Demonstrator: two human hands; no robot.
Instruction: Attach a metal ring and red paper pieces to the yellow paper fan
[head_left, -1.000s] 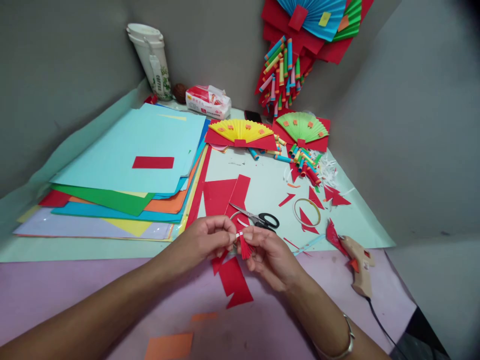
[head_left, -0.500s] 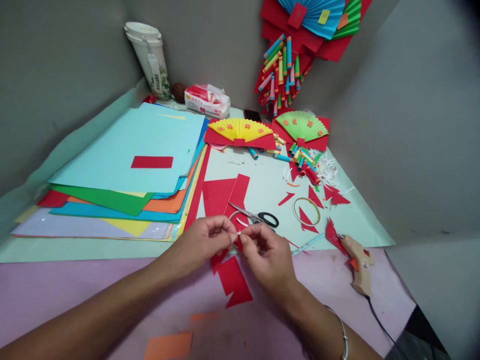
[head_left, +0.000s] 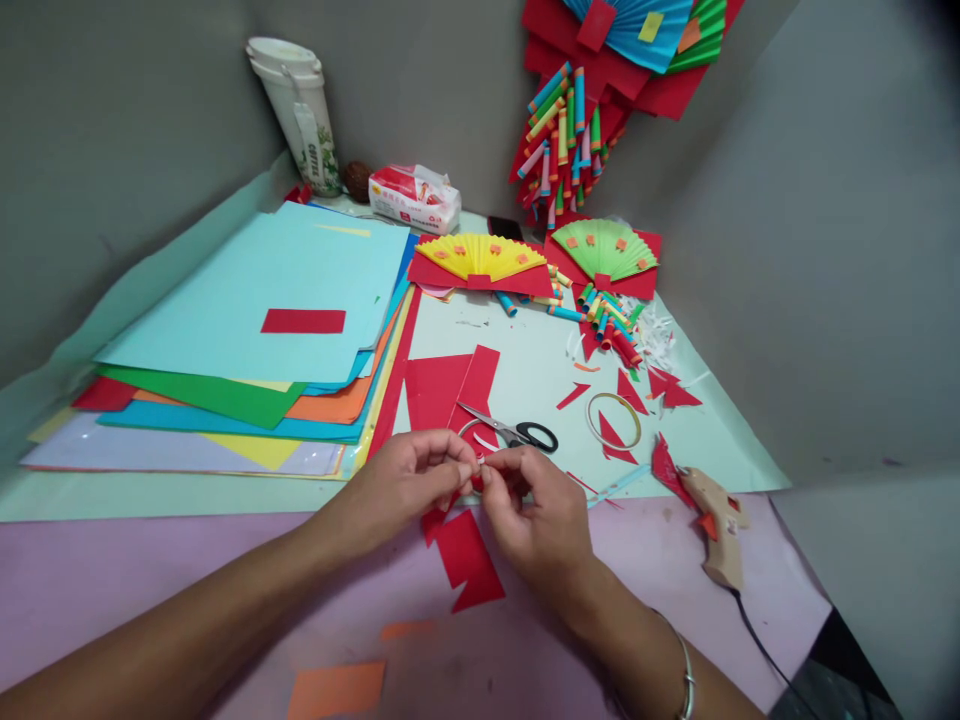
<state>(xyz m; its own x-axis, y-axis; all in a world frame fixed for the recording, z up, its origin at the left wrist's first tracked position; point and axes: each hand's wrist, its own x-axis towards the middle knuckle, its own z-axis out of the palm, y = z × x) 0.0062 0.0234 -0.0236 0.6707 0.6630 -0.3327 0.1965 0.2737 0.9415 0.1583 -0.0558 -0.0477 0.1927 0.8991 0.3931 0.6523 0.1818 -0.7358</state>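
left hand (head_left: 424, 482) and right hand (head_left: 538, 512) pinch a red bit (head_left: 478, 482), seemingly unfinished; yellow fan (head_left: 481, 258) at twelve o'clock looks assembled.

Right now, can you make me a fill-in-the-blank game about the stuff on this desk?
1. A small piece is pinched between the left hand and the ____ hand.
2. The fan directly left of the light green fan is ____.
3. The handles of the scissors are ____.
4. The rectangle on the pale blue sheet is ____.

Missing words: right; yellow; black; red.
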